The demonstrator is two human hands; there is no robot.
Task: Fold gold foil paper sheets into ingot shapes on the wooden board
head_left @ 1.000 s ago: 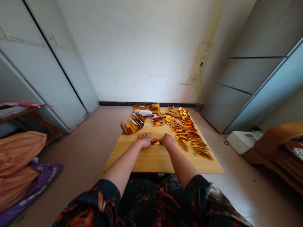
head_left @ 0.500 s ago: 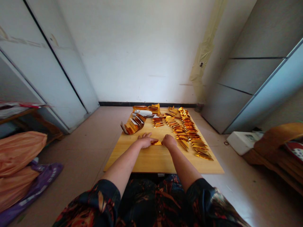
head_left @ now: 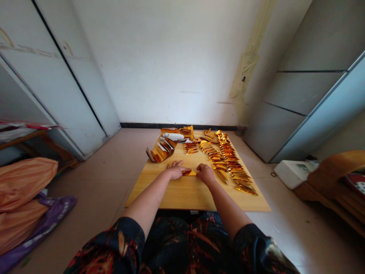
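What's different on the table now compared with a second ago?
The right hand has moved slightly right, leaving more of the gold foil piece showing between the hands. The left hand stays at its left end; the folded foil rows look unchanged.

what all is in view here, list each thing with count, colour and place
table: one, light brown, centre
gold piece: one, gold, table middle
folded pieces: many, gold, table's right half
curved sheets: several, gold and white, table's left
rounded object: one, white, table's far left
wall: white, behind table
tape strip: one, yellowish, on wall
cabinet: one, pale grey, left
tall unit: one, grey, right
box: one, white, right
wooden furniture: brown, far right
bags: count unclear, orange and purple, lower left
floor: pinkish, around table
sleeves: two, dark patterned, bottom
left grip: one, bare, gold piece's left end
right grip: one, bare, gold piece's right end
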